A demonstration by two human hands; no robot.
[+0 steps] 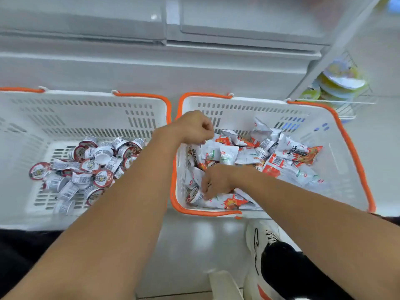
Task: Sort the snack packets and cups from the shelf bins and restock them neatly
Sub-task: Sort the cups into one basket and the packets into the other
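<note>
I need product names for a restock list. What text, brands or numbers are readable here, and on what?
None reads with certainty.
Cups in left basket: lid print and code labels blurred.
Packets in right basket: red logos and dark characters too blurred.
Shoe: no text.

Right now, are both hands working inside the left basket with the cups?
No. Both the left hand and the right hand are in the right basket among the packets; the left basket is untouched.

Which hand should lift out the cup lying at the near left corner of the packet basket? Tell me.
Right. The right hand already rests on the packets with its fingers touching that cup. The left hand hovers higher, curled, near the basket's far side.
</note>
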